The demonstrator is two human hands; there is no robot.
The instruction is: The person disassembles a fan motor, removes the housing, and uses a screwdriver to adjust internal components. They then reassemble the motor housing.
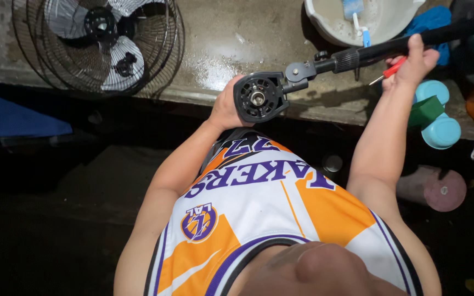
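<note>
Nearest me, left hand (227, 107) cups motor housing (259, 97); its pole (390, 48) runs rightward into right hand's (411, 67) closed fingers.

Bare wet ledge (220, 49) lies open between the fan cage (97, 44) and white basin (363, 19); teal cups (440, 115) crowd the right.

Left hand (227, 107) grips fan motor housing (259, 97); right hand (412, 63) holds its pole (390, 46).
</note>
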